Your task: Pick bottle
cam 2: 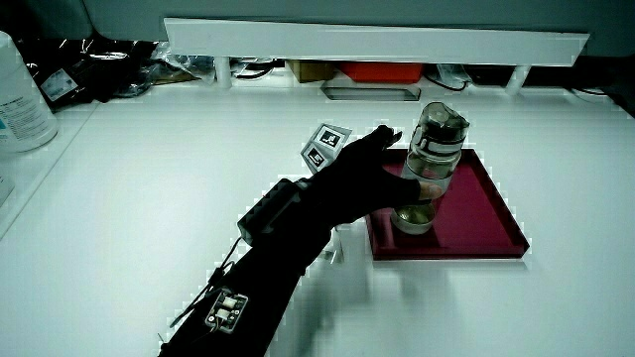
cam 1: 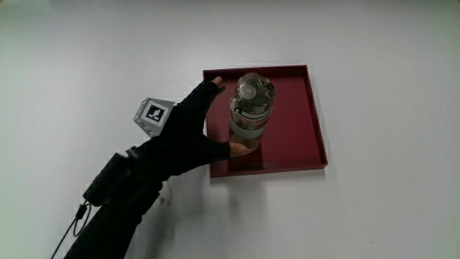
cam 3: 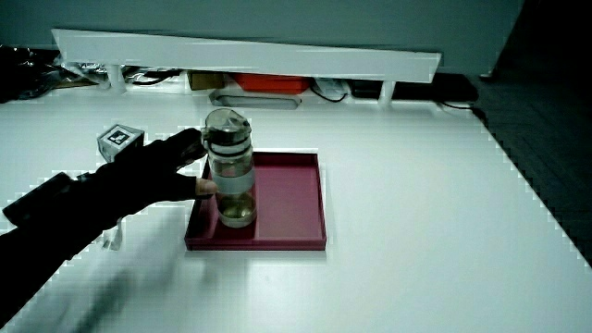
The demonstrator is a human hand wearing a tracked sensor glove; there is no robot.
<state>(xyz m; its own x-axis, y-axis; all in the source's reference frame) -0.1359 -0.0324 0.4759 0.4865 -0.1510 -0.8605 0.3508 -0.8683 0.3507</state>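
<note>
Main view shows the white table [cam 1: 388,57] with a dark red tray [cam 1: 302,155] on it, and a clear bottle [cam 1: 251,108] standing upright in the tray, close to the tray wall nearest the hand and well short of the wall away from it. Both side views agree: the bottle [cam 2: 429,169] stands on its base with its cap on top, a pale band round its middle and a little liquid low inside. Next in size, the hand [cam 1: 188,133] lies over the tray's edge beside the bottle, the forearm running back toward the person. Its fingers [cam 1: 214,88] are spread wide round the bottle's body, the thumb tip [cam 1: 237,149] touching the lower part nearer the person and the other fingertips reaching to the neck; in a side view the thumb [cam 3: 207,186] presses the band, yet whether the grasp has fully closed I cannot tell. Smallest, the patterned cube [cam 1: 153,114] sits on the back of the hand. By my judgement this is the grasping step, the bottle not yet lifted; the next move calls for closing firmly round the body, then lifting straight up so the base clears the tray rim without tipping
</note>
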